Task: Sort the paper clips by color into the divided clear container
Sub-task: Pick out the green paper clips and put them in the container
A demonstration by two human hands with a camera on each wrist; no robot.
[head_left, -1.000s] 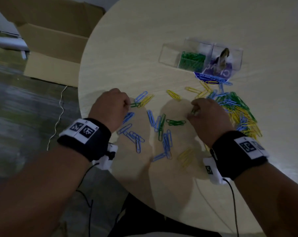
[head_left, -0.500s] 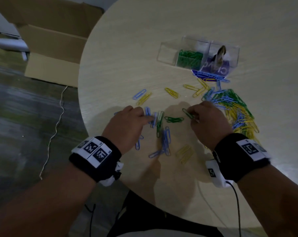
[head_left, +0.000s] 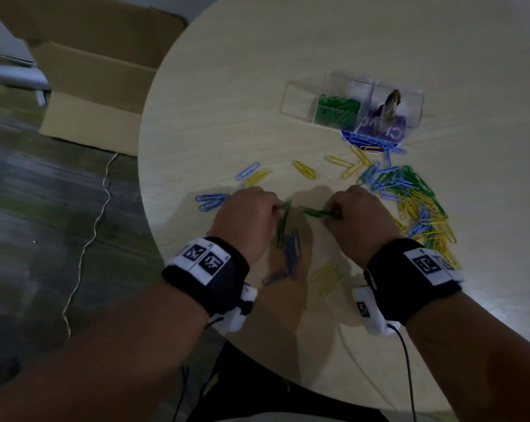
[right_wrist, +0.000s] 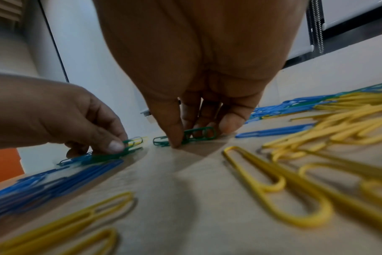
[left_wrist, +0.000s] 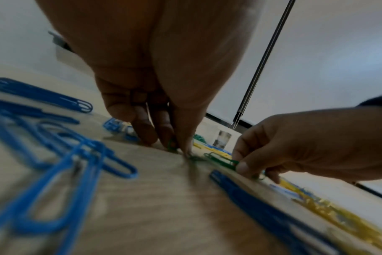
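Looking down, I've got yellow clips [head_left: 326, 277] nearest me, then both hands low on the surface [head_left: 227, 117]: left hand [head_left: 245, 220] fingers pinching a green clip [head_left: 283, 223], right hand [head_left: 356, 219] fingers pinching another green clip [head_left: 317, 212]. Mixed pile [head_left: 416, 205] sits right, and the clear container [head_left: 300, 100] with sorted greens [head_left: 337, 110] is farthest

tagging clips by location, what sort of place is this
Probably an office or storeroom, not certain: a round wood-grain table, an open cardboard box on the floor, and a roller blind's bead chain by a window.
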